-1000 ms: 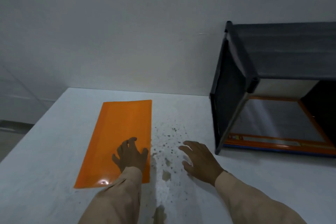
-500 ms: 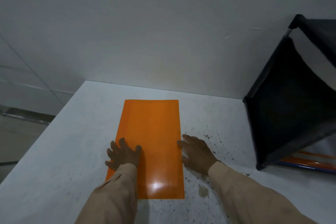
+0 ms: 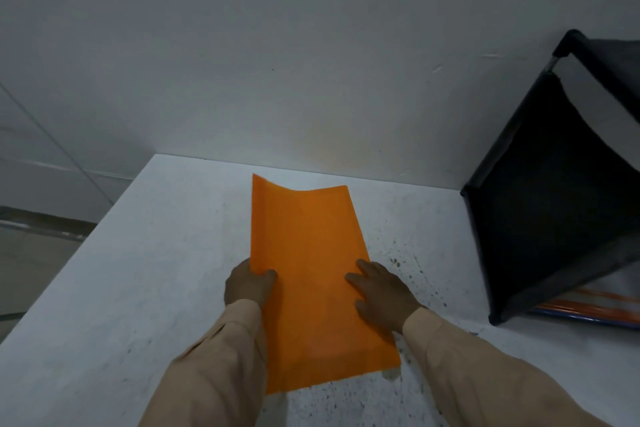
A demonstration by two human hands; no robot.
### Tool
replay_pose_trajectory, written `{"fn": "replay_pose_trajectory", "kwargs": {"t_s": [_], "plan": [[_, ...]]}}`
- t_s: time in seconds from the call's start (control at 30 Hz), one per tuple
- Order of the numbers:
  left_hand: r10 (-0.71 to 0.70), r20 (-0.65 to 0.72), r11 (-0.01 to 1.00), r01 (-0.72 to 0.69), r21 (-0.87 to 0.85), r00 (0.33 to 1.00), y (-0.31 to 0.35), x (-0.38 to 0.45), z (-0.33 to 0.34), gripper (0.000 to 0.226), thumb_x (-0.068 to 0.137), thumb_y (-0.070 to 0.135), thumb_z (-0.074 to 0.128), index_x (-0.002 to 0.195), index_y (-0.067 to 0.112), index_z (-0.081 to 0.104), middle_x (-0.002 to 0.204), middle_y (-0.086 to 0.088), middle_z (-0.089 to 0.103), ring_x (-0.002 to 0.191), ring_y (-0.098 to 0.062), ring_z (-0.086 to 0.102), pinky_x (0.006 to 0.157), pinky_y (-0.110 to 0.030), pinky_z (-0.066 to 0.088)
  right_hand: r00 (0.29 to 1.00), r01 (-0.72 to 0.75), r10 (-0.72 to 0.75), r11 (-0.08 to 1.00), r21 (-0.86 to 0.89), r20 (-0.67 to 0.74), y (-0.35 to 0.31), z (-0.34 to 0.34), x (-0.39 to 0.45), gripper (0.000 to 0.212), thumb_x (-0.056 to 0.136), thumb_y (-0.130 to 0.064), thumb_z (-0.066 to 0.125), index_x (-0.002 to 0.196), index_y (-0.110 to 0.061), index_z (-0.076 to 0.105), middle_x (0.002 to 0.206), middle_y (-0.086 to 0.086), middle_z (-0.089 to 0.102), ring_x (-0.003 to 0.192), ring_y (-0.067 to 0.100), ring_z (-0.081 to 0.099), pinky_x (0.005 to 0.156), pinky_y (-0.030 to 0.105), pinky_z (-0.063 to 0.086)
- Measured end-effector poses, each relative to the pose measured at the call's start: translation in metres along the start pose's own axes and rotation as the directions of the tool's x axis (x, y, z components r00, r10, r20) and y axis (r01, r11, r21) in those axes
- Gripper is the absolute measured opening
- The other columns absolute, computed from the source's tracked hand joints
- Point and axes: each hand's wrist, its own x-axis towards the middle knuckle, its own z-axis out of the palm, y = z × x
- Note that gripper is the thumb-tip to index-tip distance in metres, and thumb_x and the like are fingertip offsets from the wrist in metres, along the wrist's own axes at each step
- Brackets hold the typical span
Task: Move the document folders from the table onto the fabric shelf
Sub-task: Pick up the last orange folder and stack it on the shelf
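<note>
White table (image 3: pixel 145 288), speckled, set against a grey wall (image 3: pixel 277 45); open surface left of the work. Orange folder (image 3: pixel 311 274) mid-table, left edge curled up. Left hand (image 3: pixel 247 284) pinches that edge; right hand (image 3: pixel 382 295) spread flat on right edge. Black fabric shelf (image 3: pixel 554 218) far right, apart.

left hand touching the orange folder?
Touching. Head view: the left hand grips the orange folder at its left edge, thumb on top, that edge lifted and curled.

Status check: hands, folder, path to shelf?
Left hand pinching orange folder edge, lifting it. Right hand flat on right edge. Fabric shelf right, path clear.
</note>
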Motion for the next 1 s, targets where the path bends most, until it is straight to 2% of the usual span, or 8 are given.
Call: {"fn": "replay_pose_trajectory", "kwargs": {"t_s": [0.13,0.27,0.43,0.57,0.67,0.73,0.87,1.0], "plan": [[0.242,0.031,0.968,-0.24,-0.074,0.97,0.015,-0.028,0.005,0.041,0.097,0.022,0.046,0.136,0.01,0.045,0.138,-0.016,0.053,0.125,-0.039,0.05,0.106,-0.05,0.037,1.0,-0.023,0.022,0.994,0.11,0.009,0.004,-0.011,-0.011,0.053,0.096,-0.031,0.039,0.145,-0.022,0.021,0.159,0.008,0.008,0.143,0.03,0.017,0.115,0.042,0.024],[0.445,-0.014,0.896,-0.445,0.001,0.896,0.026,-0.053,0.008,0.038,0.098,0.023,0.042,0.133,0.009,0.044,0.128,-0.018,0.06,0.112,-0.038,0.059,0.096,-0.044,0.046,0.98,-0.002,0.093,0.887,0.461,-0.175,0.008,-0.039,-0.023,0.049,0.1,-0.033,0.031,0.144,-0.015,0.023,0.156,0.008,0.021,0.139,0.028,0.028,0.114,0.039,0.028],[0.572,-0.105,0.82,-0.565,0.092,0.813,0.033,-0.081,0.013,0.037,0.098,0.023,0.038,0.132,0.011,0.047,0.109,-0.019,0.069,0.084,-0.035,0.064,0.088,-0.045,0.052,0.908,0.103,0.274,0.586,0.803,-0.317,0.012,-0.087,-0.049,0.049,0.097,-0.048,0.023,0.136,-0.022,0.037,0.147,0.008,0.04,0.13,0.03,0.043,0.111,0.045,0.033],[0.69,-0.097,0.723,-0.673,0.156,0.718,0.029,-0.098,0.019,0.038,0.096,0.017,0.046,0.132,0.006,0.051,0.119,-0.022,0.066,0.103,-0.041,0.064,0.096,-0.053,0.05,0.881,0.244,0.355,0.224,0.943,-0.313,0.014,-0.124,-0.078,0.061,0.094,-0.055,0.016,0.132,-0.016,0.043,0.13,0.012,0.054,0.114,0.035,0.056,0.098,0.05,0.047],[0.82,-0.048,0.564,-0.793,0.23,0.57,0.021,-0.106,0.024,0.039,0.086,0.022,0.048,0.121,0.007,0.057,0.101,-0.023,0.074,0.081,-0.039,0.073,0.069,-0.048,0.059,0.913,0.271,0.307,0.032,0.962,-0.268,0.02,-0.144,-0.1,0.067,0.088,-0.066,0.015,0.118,-0.017,0.049,0.105,0.008,0.062,0.094,0.028,0.062,0.076,0.042,0.055],[0.895,-0.024,0.432,-0.854,0.29,0.445,0.017,-0.114,0.029,0.032,0.09,0.028,0.039,0.114,0.011,0.051,0.094,-0.02,0.076,0.072,-0.033,0.075,0.057,-0.043,0.059,0.942,0.242,0.25,-0.05,0.969,-0.222,0.027,-0.153,-0.114,0.069,0.084,-0.071,0.02,0.118,-0.017,0.046,0.107,0.012,0.06,0.095,0.028,0.061,0.067,0.038,0.053],[0.981,-0.029,0.184,-0.866,0.465,0.193,0.003,-0.125,0.045,0.036,0.1,0.033,0.024,0.111,0.012,0.05,0.101,-0.017,0.075,0.085,-0.029,0.073,0.067,-0.047,0.059,0.965,0.161,0.201,0.051,0.986,-0.168,0.039,-0.162,-0.145,0.06,0.088,-0.043,0.052,0.131,-0.003,0.042,0.12,0.018,0.058,0.107,0.035,0.059,0.079,0.038,0.053],[0.983,0.031,0.138,-0.85,0.508,0.178,-0.012,-0.141,0.065,0.049,0.099,0.044,0.013,0.112,0.013,0.049,0.108,-0.016,0.073,0.092,-0.029,0.072,0.076,-0.048,0.057,0.955,0.143,0.186,0.39,0.91,-0.23,0.05,-0.158,-0.185,0.035,0.093,-0.008,0.047,0.127,0.001,0.046,0.117,0.019,0.06,0.098,0.03,0.061,0.073,0.032,0.053]]}}
